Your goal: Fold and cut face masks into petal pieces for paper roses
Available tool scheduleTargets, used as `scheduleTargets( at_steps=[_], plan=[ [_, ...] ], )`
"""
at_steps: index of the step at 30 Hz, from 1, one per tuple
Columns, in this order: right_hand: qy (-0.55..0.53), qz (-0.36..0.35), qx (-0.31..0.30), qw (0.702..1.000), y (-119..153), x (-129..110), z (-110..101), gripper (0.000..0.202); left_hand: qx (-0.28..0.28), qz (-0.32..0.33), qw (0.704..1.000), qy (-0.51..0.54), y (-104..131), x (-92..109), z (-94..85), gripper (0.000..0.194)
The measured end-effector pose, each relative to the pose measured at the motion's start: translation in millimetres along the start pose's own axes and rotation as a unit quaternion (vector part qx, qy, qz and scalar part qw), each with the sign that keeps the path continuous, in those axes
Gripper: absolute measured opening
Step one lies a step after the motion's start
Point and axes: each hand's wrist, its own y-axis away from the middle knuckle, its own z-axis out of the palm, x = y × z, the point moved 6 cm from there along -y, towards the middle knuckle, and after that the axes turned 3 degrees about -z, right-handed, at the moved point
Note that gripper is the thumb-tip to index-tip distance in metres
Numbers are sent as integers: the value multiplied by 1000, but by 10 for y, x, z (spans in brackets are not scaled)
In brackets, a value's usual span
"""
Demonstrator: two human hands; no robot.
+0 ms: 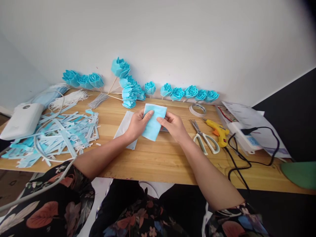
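A light-blue rectangle of face mask fabric [154,126] is held up over the middle of the table, slightly tilted. My left hand [138,124] grips its left edge, thumb on the front and fingers behind. On the opposite edge, my right hand [173,125] pinches it the same way. Beneath my left hand lies a whitish sheet of the same sort of fabric [123,126]. A small part of something flat shows under my right hand, mostly hidden. White-handled scissors [206,140] rest to the right, blades pointing away from me.
Blue fabric flowers [177,93] on sticks line the wall. Cut strips [59,131] and a white power bank [23,120] cover the left side. A yellow glue gun [218,131], a tape roll [197,110] and a power strip [243,136] with black cables sit at right.
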Motion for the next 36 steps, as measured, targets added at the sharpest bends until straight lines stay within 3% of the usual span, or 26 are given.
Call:
scheduleTargets(
  at_steps=[4,10,13,18,22,25,29,36],
  plan=[
    [27,-16,46,998,-8,-61,-106,35,-32,3,999,-34,4,2,23,46],
    [96,-14,-30,995,-12,-108,-169,30,-106,10,991,-85,44,60,114,38],
    [117,-34,8,993,-25,-113,-248,30,-138,-32,988,-58,51,25,144,31],
    [53,-48,110,991,-77,-115,-430,28,-97,-63,993,37,-47,-87,41,33],
    [22,-37,113,993,-98,-101,-450,30,-61,-40,991,108,-146,-134,-68,36],
    [15,-37,107,993,-92,-104,-425,29,-50,-14,995,83,-172,-89,-119,33],
    [19,-21,124,992,-85,-88,-443,22,-63,13,997,37,-162,3,-123,32],
    [26,-37,137,989,-108,-104,-497,8,-108,16,988,105,-161,25,-91,22]
  ],
)
